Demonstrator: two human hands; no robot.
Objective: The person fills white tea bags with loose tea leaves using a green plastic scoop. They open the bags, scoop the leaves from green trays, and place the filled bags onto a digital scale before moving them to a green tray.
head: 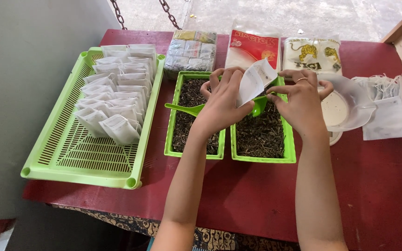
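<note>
Green slotted tray [56, 153] holding rows of filled white sachets [117, 88], 2 green tubs [261, 159] of dark loose tea, left hand [222, 104] pinching a white paper sachet [254, 80] above them, right hand [301, 100] closed on a green scoop [258, 106] at its mouth, empty sachets [391, 111] stacked far right.

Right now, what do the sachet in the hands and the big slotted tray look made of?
Sachet: thin white filter paper or non-woven fabric, matte; it creases softly. Slotted tray: light green moulded plastic with a slight sheen, even slots and rounded corners.
</note>
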